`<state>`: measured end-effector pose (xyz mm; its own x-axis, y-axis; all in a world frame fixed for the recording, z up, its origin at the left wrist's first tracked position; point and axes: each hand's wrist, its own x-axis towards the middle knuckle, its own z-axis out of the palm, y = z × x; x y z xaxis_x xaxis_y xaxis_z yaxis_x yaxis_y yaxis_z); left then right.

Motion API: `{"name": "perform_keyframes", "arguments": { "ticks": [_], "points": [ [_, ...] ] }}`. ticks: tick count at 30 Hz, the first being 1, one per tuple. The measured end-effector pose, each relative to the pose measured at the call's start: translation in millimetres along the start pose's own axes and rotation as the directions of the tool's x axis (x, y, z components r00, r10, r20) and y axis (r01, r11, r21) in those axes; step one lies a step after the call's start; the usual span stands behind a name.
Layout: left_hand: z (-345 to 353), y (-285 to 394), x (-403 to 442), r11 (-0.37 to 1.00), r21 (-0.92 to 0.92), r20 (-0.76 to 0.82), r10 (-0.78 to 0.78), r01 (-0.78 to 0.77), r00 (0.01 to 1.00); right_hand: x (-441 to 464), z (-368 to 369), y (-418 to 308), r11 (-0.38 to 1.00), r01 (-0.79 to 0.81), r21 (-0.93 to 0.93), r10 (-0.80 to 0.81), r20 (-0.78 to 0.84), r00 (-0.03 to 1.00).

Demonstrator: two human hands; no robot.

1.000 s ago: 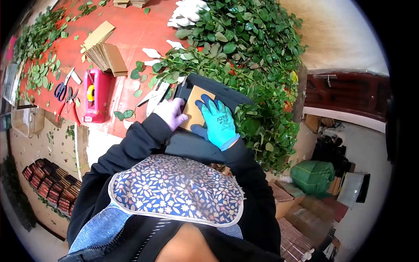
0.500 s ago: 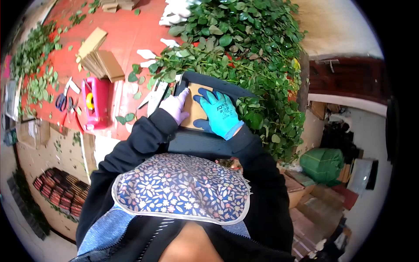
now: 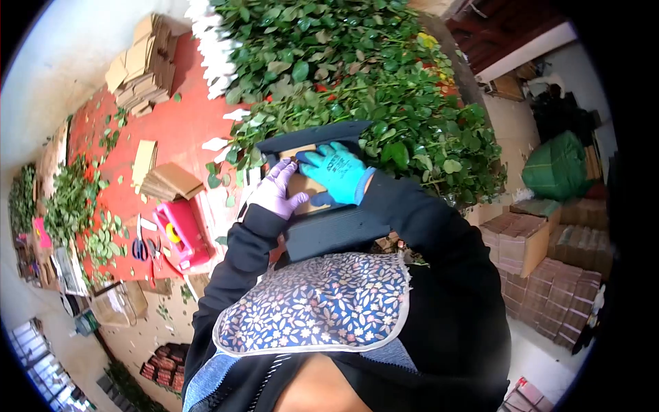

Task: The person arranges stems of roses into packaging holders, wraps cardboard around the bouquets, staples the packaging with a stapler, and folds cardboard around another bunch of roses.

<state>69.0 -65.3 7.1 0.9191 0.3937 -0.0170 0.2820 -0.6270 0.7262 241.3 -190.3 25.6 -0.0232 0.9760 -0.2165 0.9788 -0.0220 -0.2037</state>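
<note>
In front of my body lies a black tray-like holder (image 3: 329, 237) with a brown cardboard piece (image 3: 306, 185) inside it. My left hand (image 3: 276, 191), in a pale purple glove, rests at the cardboard's left side, thumb and fingers apart. On the right side of the cardboard, my right hand (image 3: 336, 173) lies with spread fingers, in a turquoise glove with dark blue fingertips. Leafy green stems (image 3: 384, 103) are heaped just beyond the holder, some with white-wrapped ends (image 3: 209, 41).
The red table (image 3: 199, 89) bears a pink tape dispenser (image 3: 182, 235), scissors (image 3: 141, 240), red-handled cutters (image 3: 156, 254), folded cardboard (image 3: 171, 182) and a cardboard stack (image 3: 145, 65). A green bundle (image 3: 557, 166) and brown cartons (image 3: 549, 295) are at the right.
The view has swung round, bringing the cardboard stack into fuller view. My left hand's fingers have shifted toward my right hand's fingertips. My right hand stays spread on the cardboard.
</note>
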Motion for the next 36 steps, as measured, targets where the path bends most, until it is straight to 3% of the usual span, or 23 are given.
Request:
{"name": "perform_keyframes", "arguments": {
  "ticks": [4, 6, 9, 12, 14, 16, 17, 18, 20, 22, 24, 25, 29, 32, 33, 34, 36],
  "points": [
    [3.1, 4.4, 6.7, 0.991, 0.133, 0.071, -0.003, -0.007, 0.997, 0.2, 9.0, -0.7, 1.0, -0.024, -0.002, 0.024, 0.018, 1.0],
    [1.3, 8.7, 7.4, 0.984, 0.177, 0.094, -0.031, 0.014, 0.995, -8.5, 12.0, 0.4, 1.0, 0.012, 0.018, -0.009, -0.135, 0.991],
    [0.6, 9.9, 8.6, 0.905, 0.42, 0.144, 0.013, -0.073, 0.99, -13.9, 21.6, 4.1, 0.996, 0.016, 0.087, 0.007, -0.258, 0.966],
    [0.1, 18.0, 11.9, 0.906, 0.42, 0.151, -0.008, -0.056, 0.989, -16.0, 30.9, 11.1, 0.96, -0.01, 0.279, 0.111, -0.347, 0.931],
    [2.6, 16.0, 15.9, 0.926, 0.372, 0.164, 0.003, -0.065, 0.986, -34.5, -9.7, -3.5, 0.773, -0.113, 0.624, 0.292, -0.192, 0.937],
    [4.0, 16.7, 18.4, 0.893, 0.449, 0.201, -0.062, -0.036, 0.978, -55.6, -5.5, -9.9, 0.826, 0.135, 0.547, 0.108, -0.388, 0.915],
    [3.9, 16.8, 20.3, 0.888, 0.459, 0.218, -0.069, -0.039, 0.973, -64.3, 8.5, -5.0, 0.849, 0.202, 0.488, -0.04, -0.321, 0.946],
    [1.5, 19.5, 21.8, 0.903, 0.428, 0.228, -0.071, -0.034, 0.971, -80.3, 4.2, -20.0, 0.927, 0.19, 0.323, -0.083, -0.319, 0.944],
    [2.0, 21.6, 25.6, 0.904, 0.426, 0.259, -0.076, -0.044, 0.963, -94.5, 4.0, -36.2, 0.936, 0.105, 0.336, -0.036, -0.203, 0.978],
    [4.8, 21.2, 26.9, 0.907, 0.414, 0.254, -0.035, -0.076, 0.967, -96.0, 13.7, -46.9, 0.965, 0.053, 0.257, 0.015, -0.254, 0.967],
    [3.7, 25.0, 27.6, 0.896, 0.442, 0.285, -0.093, -0.045, 0.954, -93.1, 13.7, -48.6, 0.984, -0.014, 0.18, 0.057, -0.235, 0.97],
    [0.9, 27.2, 26.3, 0.91, 0.408, 0.274, -0.044, -0.075, 0.961, -93.7, 13.2, -49.2, 0.981, -0.005, 0.192, 0.054, -0.253, 0.966],
    [-0.9, 34.4, 23.9, 0.886, 0.461, 0.304, -0.108, -0.046, 0.947, -96.0, 12.4, -42.1, 0.976, 0.069, 0.205, -0.031, -0.184, 0.982],
    [-3.2, 43.0, 19.4, 0.875, 0.484, 0.315, -0.171, -0.003, 0.933, -87.1, -48.8, -15.5, 0.911, 0.188, 0.366, -0.23, 0.075, 0.97],
    [-5.2, 44.7, 15.6, 0.873, 0.487, 0.324, -0.211, 0.029, 0.922, -75.8, -73.7, -6.8, 0.909, 0.221, 0.354, -0.258, 0.061, 0.964],
    [5.5, 34.6, 14.2, 0.891, 0.455, 0.238, -0.129, 0.007, 0.963, -68.7, -89.1, 14.9, 0.888, 0.322, 0.329, -0.268, -0.199, 0.943],
    [13.6, 31.8, 14.4, 0.861, 0.503, 0.281, -0.241, 0.071, 0.929, -30.6, -112.9, 61.0, 0.879, 0.321, 0.352, -0.169, -0.4, 0.901]
  ]
}}
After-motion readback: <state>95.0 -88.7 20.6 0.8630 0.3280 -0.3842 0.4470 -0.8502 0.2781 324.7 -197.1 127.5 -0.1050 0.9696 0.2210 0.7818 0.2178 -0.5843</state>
